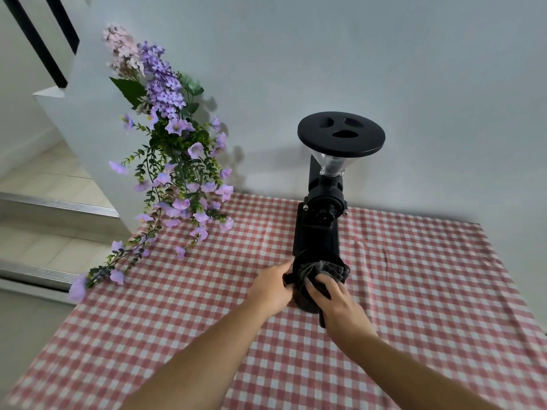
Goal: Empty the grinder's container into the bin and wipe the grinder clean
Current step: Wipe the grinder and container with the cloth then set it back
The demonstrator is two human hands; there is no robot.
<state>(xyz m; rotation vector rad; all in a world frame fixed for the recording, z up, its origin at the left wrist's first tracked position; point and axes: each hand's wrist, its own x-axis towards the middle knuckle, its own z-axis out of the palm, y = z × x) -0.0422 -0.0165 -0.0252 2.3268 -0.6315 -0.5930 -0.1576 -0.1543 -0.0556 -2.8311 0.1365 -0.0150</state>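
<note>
- Wall (pixel 384 54): plain and pale, behind the table.
- Table (pixel 414 321): covered in a red-and-white checked cloth.
- Flowers (pixel 174 161): purple spray at the table's left back corner, trailing down over the edge.
- Grinder (pixel 324 202): black, upright at the back middle of the table, round lid on its clear hopper.
- Container (pixel 305 303): black cup on the cloth, touching the grinder's base at the front.
- Rag (pixel 322 270): dark, stuffed into the container's mouth.
- Left hand (pixel 272 288): fingers curled around the container's left side.
- Right hand (pixel 337 300): fingers pressed together on the rag.
</note>
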